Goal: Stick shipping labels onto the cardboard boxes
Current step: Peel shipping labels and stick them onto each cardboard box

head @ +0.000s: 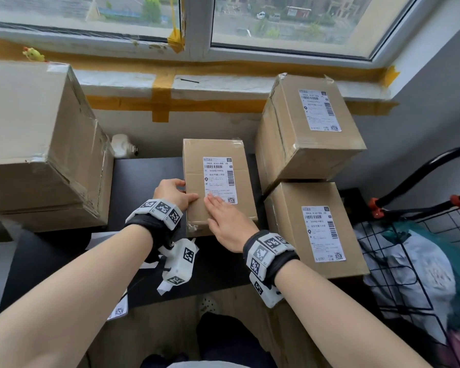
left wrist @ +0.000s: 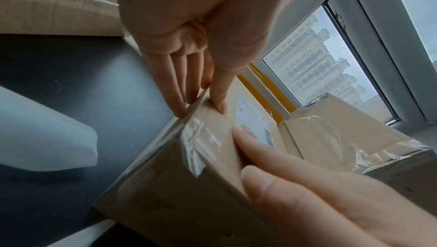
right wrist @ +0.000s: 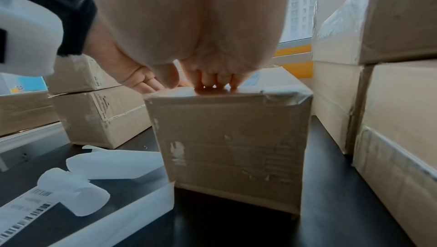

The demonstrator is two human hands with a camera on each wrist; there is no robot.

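Note:
A small cardboard box stands on the black table, with a white shipping label on its top face. My left hand grips the box's left edge, thumb on top and fingers down the side, as the left wrist view shows at the left hand. My right hand lies flat on the label's lower part with straight fingers. From the right wrist, the right hand presses on the box top. The label looks flat.
A large taped box stands at the left. Two stacked boxes, each labelled, stand at the right. A black wire cart holds bags beyond them. Curled backing papers and a spare label sheet lie near the table's front.

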